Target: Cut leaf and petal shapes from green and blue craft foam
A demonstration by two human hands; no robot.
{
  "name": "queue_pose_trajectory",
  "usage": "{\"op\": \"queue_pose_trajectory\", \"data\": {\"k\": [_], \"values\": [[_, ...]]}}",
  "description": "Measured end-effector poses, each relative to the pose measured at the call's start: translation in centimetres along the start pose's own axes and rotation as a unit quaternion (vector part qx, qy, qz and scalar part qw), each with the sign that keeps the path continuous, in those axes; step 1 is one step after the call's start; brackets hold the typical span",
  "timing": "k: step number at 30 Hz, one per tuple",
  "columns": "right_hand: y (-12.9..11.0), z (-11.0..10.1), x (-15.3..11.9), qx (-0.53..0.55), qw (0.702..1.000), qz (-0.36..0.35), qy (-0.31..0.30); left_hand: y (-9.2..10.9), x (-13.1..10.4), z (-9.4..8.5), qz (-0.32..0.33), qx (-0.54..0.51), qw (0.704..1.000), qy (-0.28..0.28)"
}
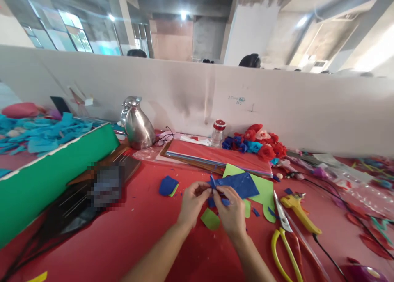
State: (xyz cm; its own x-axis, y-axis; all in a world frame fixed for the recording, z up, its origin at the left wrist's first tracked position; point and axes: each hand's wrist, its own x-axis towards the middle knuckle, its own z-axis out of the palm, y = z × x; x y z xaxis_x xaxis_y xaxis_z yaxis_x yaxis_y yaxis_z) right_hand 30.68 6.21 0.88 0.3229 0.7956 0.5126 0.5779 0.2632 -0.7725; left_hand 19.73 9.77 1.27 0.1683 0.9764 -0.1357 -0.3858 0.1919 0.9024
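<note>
Both hands meet over the red table, fingertips pinched around a small rolled piece of blue crepe paper (212,182). My left hand (193,200) grips it from the left, and my right hand (229,208) closes on it from the right. Just behind them a flat blue paper sheet (241,185) lies on a lime green sheet (264,190). Below the fingers rests a green cut petal (210,219). To the left sits a small stack of blue cut petals (168,185) with a green edge showing.
Yellow-handled scissors (285,232) and a yellow glue gun (300,212) with a cord lie at right. Paper flowers (266,144), a lidded jar (218,133) and a steel jug (138,126) stand along the white partition (184,93). A green board (61,171) borders the left.
</note>
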Motion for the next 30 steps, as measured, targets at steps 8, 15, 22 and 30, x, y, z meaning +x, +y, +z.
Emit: {"op": "queue_pose_trajectory", "data": {"k": [8,15,22,30], "values": [[-0.2,-0.2,0.1,-0.015,0.999,-0.039,-0.031,0.4,0.0,0.2,-0.017,-0.043,0.999,0.021],[-0.1,-0.2,0.0,-0.019,0.998,-0.038,-0.039,0.9,0.1,0.0,-0.024,-0.066,0.997,0.011],[0.8,0.2,0.0,0.007,1.000,-0.015,-0.007,0.8,0.3,-0.2,-0.043,-0.056,0.997,-0.008],[0.9,0.0,0.2,0.016,0.997,-0.073,0.000,1.1,0.2,-0.2,-0.028,-0.033,0.999,-0.006]]}}
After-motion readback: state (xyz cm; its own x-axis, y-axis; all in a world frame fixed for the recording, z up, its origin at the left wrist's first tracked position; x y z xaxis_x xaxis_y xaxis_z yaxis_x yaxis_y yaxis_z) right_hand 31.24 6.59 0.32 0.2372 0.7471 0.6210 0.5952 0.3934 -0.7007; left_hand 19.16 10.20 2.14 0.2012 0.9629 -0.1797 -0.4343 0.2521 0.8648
